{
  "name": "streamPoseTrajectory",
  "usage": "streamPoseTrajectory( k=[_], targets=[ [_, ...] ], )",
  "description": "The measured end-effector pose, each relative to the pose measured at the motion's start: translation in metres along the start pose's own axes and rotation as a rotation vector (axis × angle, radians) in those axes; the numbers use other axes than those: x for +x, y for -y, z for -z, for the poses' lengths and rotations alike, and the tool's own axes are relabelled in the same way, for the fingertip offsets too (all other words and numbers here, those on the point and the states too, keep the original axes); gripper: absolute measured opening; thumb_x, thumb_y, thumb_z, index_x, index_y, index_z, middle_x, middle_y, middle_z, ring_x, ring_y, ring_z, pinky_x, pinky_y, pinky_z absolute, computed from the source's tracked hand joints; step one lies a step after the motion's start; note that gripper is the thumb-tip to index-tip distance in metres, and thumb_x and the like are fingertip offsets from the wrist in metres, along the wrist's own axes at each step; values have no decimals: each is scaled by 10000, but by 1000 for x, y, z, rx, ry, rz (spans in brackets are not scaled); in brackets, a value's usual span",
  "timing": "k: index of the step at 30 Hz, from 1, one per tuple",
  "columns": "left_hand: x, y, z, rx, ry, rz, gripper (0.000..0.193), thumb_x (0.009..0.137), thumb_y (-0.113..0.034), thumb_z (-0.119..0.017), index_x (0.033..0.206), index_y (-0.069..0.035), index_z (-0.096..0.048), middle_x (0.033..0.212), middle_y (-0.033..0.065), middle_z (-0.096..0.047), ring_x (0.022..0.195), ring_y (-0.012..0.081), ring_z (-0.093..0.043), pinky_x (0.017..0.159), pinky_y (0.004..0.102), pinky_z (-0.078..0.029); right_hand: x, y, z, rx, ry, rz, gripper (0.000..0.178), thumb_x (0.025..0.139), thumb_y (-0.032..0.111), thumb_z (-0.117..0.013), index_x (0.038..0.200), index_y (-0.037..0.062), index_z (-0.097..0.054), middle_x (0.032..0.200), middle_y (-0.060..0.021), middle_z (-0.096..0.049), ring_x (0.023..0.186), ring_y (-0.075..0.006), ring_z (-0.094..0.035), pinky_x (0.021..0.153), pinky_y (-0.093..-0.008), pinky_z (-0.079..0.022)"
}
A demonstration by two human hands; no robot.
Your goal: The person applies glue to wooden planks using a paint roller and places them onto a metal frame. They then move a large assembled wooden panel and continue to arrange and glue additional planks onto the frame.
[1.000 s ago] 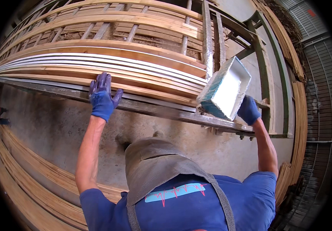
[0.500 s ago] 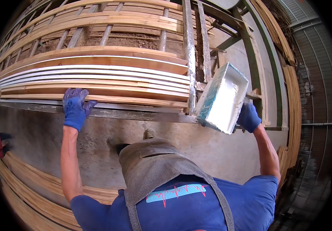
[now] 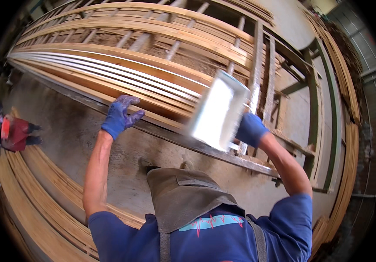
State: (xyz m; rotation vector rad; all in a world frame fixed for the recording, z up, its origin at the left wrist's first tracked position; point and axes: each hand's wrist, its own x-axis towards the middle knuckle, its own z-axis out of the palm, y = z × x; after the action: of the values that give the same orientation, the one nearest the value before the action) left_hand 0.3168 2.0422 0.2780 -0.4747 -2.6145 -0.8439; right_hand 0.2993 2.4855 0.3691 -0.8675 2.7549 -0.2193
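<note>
My left hand (image 3: 120,116), in a blue glove with dark-stained fingers, grips the nearest long wooden board (image 3: 159,122), its thumb spread from the fingers. My right hand (image 3: 252,129), gloved in blue, holds a rectangular open box (image 3: 243,94) by its right side. White coating covers the box's inside, and its outline is smeared by motion. It is tilted over the right ends of the boards and hides them. Behind the nearest board, several boards with white-coated edges (image 3: 109,68) stand side by side on the rack, among bare wooden ones.
A metal rack (image 3: 258,65) carries the boards, with more wooden strips across its bars farther back. Green metal framing (image 3: 337,118) stands at the right beside stacked strips (image 3: 347,161). Long boards (image 3: 44,192) lie at lower left. Another person in red (image 3: 11,131) is at far left.
The box in my right hand has moved left over the board ends. My view has turned, so the rack now slants and more of the other person shows. My left hand stays at the nearest board.
</note>
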Motion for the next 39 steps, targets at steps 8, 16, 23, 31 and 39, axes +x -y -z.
streamPoseTrajectory(
  k=[8, 16, 23, 31, 39],
  targets=[
    [36, -8, 38, 262, 62, 240, 467, 780, -324, -758, 1136, -43, -651, 1116, 159, -668, 1029, 329, -633, 911, 413, -489, -137, -71, -12, 26, -83, -124, 178, 808, 214, -646, 933, 107, -712, 859, -173, -691, 795, -373, -664, 690, -447, -525],
    [92, 6, 56, 648, 581, 69, 1053, 681, -500, -800, 1496, -64, -296, 1527, 218, -305, 1418, 353, -304, 1159, 477, -244, -145, -81, -24, 8, -102, -128, 184, 795, 219, -657, 930, 109, -716, 814, -171, -687, 741, -380, -655, 657, -450, -517],
    [130, 19, 46, 514, 893, -125, 1172, 611, -580, -815, 1482, -3, -283, 1480, 249, -370, 1384, 376, -351, 1151, 469, -259, -125, -50, -16, -176, 62, -313, 180, 760, 205, -700, 899, 96, -731, 839, -140, -707, 781, -323, -679, 711, -403, -530],
    [124, 27, 30, 675, 852, -426, 1107, 671, -591, -764, 1441, 66, -316, 1189, 224, -566, 1107, 351, -567, 976, 489, -408, -132, -36, -13, -137, -86, -323, 183, 764, 296, -681, 780, 118, -718, 702, -160, -669, 651, -362, -651, 585, -436, -502],
    [118, 32, 39, 597, 702, -483, 1069, 600, -596, -794, 1375, 45, -432, 1110, 191, -607, 1032, 333, -605, 913, 517, -408, -129, -16, -11, -180, -25, -374, 181, 794, 299, -660, 772, 127, -710, 665, -156, -655, 607, -341, -645, 547, -427, -485]
  ],
)
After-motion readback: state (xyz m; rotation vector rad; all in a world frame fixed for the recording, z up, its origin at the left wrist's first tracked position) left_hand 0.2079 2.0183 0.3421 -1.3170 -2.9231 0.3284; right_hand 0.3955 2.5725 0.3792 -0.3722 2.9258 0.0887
